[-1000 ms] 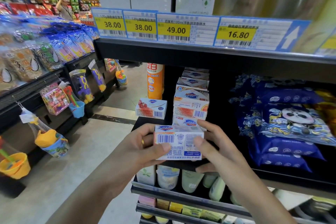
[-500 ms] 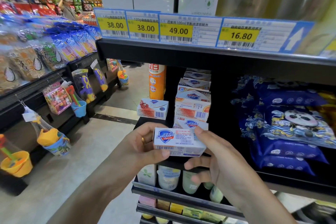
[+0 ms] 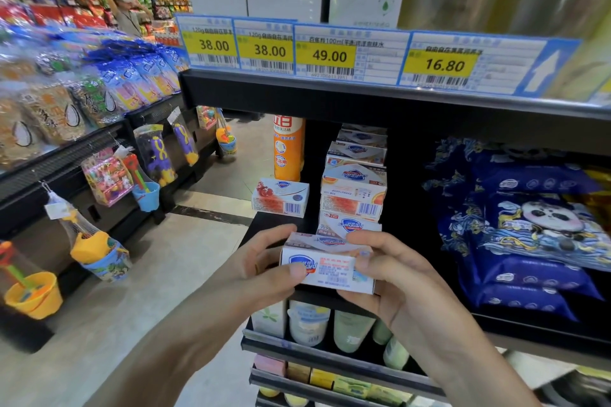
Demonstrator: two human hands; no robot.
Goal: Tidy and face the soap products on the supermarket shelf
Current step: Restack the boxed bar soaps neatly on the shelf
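Both the left hand (image 3: 261, 269) and right hand (image 3: 390, 277) gripped a soap box (image 3: 329, 269), unplaced, while beyond the fingertips the stack (image 3: 353, 188) and a skewed box (image 3: 280, 196) awaited facing.

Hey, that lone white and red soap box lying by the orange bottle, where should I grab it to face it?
Judging by its pose, take the white and red soap box across its two short ends, coming from the aisle side. It lies flat and long, with free space on both ends.
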